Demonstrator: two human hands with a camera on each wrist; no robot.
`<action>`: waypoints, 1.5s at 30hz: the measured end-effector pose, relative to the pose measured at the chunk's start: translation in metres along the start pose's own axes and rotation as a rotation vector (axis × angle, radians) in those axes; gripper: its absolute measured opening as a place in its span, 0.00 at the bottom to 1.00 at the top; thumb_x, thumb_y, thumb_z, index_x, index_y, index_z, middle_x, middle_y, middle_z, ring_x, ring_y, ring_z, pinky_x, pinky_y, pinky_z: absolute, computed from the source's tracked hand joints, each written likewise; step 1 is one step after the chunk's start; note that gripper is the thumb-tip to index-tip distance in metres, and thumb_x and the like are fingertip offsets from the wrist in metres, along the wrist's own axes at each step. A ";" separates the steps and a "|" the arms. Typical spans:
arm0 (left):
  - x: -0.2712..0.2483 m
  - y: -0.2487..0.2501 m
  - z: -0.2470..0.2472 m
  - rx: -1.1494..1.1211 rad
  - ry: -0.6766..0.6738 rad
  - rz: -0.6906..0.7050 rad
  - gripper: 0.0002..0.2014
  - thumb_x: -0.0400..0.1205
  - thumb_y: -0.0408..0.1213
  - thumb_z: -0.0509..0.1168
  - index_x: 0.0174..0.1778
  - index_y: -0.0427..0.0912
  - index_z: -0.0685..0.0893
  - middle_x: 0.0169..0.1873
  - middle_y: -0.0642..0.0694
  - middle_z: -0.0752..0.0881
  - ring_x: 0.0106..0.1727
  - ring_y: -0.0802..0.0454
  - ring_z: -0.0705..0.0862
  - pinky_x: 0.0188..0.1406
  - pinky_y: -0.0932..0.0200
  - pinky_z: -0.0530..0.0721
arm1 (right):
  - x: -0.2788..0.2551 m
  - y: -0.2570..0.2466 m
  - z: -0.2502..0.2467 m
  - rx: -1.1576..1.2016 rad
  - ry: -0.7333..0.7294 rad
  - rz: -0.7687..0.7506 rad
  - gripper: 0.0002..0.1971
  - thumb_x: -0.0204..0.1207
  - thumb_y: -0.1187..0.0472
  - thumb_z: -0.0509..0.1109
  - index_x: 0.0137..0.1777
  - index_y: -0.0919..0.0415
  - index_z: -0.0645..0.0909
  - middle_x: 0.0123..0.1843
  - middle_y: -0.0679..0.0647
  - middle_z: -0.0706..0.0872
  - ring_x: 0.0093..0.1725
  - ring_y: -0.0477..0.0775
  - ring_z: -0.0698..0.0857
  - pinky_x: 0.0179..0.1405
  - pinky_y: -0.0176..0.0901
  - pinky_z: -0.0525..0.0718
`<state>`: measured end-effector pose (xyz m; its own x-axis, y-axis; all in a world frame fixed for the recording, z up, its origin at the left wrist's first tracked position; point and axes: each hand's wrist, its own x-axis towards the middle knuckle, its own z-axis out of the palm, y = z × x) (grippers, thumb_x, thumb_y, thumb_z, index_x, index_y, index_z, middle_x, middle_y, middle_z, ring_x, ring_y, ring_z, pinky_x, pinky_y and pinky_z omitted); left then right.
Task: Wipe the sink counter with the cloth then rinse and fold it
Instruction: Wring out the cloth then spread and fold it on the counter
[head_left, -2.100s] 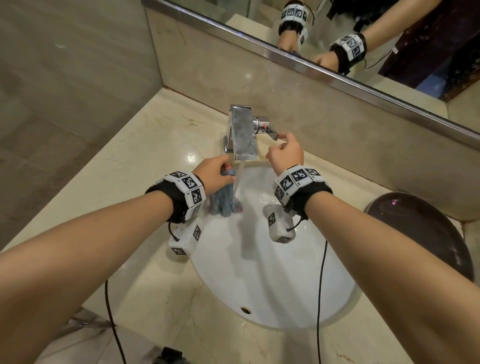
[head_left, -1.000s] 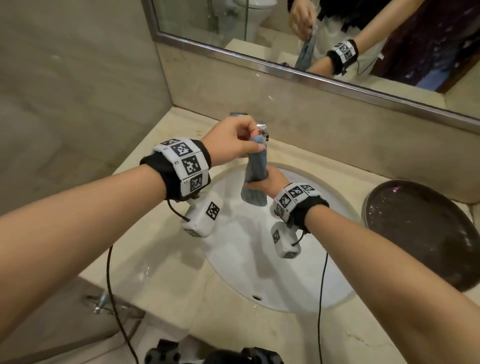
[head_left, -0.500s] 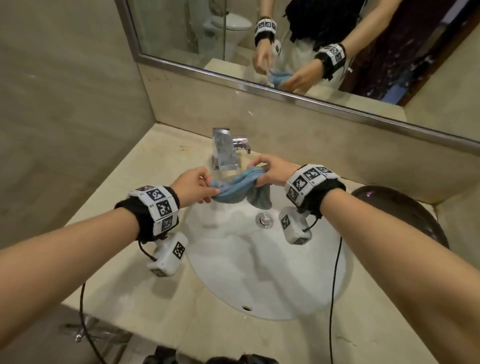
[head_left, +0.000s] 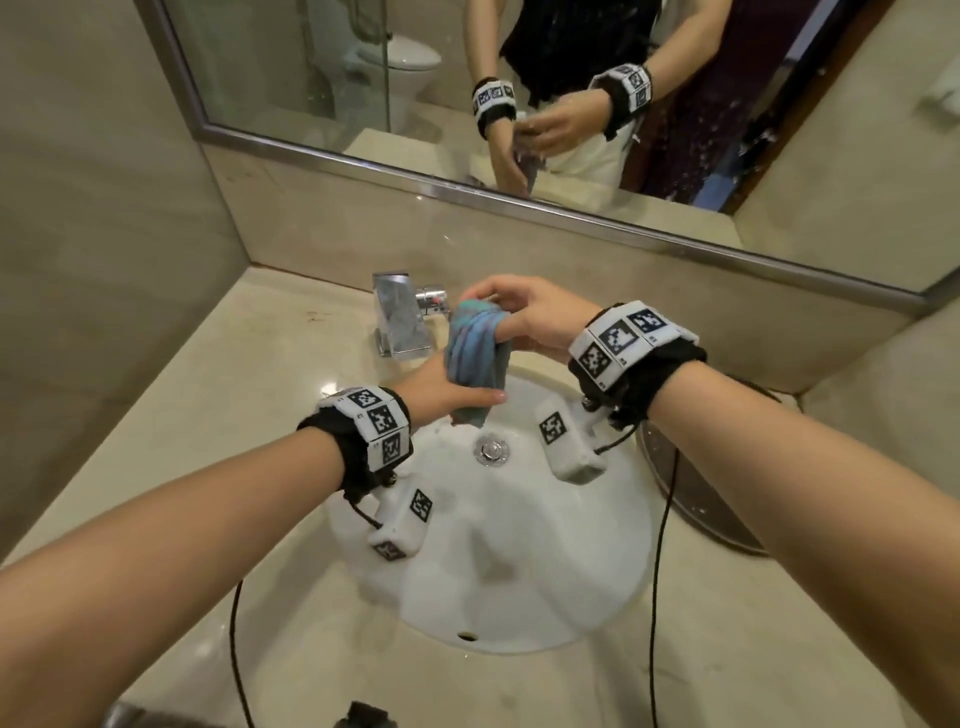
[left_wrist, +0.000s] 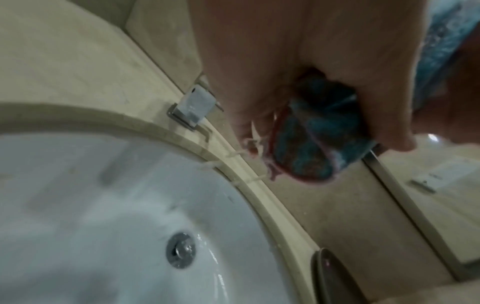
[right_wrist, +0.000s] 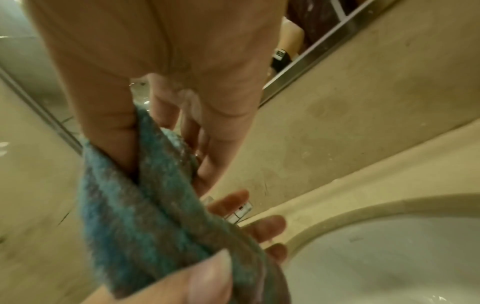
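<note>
Now right hand pinches top of bunched cloth, left hand clamps lower end, frame centre, above sink beside faucet. Risk: uneven wringing twist slips wet cloth from pinch; drips land on table, undoing wipe.

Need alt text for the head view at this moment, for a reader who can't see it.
Two hands hold a bunched blue cloth upright above a white sink basin: the right hand grips its top, the left hand its lower part. A chrome tap stands just behind, below a wall mirror.
</note>
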<state>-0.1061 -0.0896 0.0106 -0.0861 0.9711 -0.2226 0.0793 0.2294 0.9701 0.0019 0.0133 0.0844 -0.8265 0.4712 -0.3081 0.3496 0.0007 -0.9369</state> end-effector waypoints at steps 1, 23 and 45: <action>0.003 -0.001 0.002 -0.049 -0.002 -0.023 0.27 0.70 0.32 0.75 0.66 0.45 0.76 0.56 0.43 0.86 0.57 0.48 0.84 0.53 0.46 0.85 | -0.002 0.004 -0.002 0.048 0.024 0.009 0.20 0.73 0.83 0.59 0.55 0.60 0.76 0.49 0.57 0.81 0.46 0.51 0.83 0.42 0.37 0.86; 0.025 0.012 0.020 0.698 -0.196 -0.184 0.07 0.74 0.32 0.62 0.32 0.39 0.71 0.24 0.42 0.75 0.21 0.47 0.73 0.22 0.60 0.72 | -0.011 0.060 -0.001 -1.473 0.183 -0.192 0.17 0.77 0.62 0.61 0.66 0.56 0.72 0.59 0.58 0.81 0.54 0.62 0.84 0.36 0.44 0.67; 0.025 0.007 0.019 1.445 0.061 0.290 0.19 0.80 0.45 0.58 0.66 0.45 0.69 0.50 0.42 0.85 0.43 0.38 0.85 0.32 0.54 0.72 | -0.004 0.070 -0.009 -0.642 0.095 0.190 0.12 0.69 0.66 0.74 0.52 0.61 0.81 0.36 0.52 0.80 0.35 0.51 0.77 0.28 0.30 0.74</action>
<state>-0.0893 -0.0622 0.0098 0.0680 0.9977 -0.0022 0.9971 -0.0678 0.0342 0.0333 0.0196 0.0214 -0.6924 0.5903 -0.4148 0.7024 0.4201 -0.5747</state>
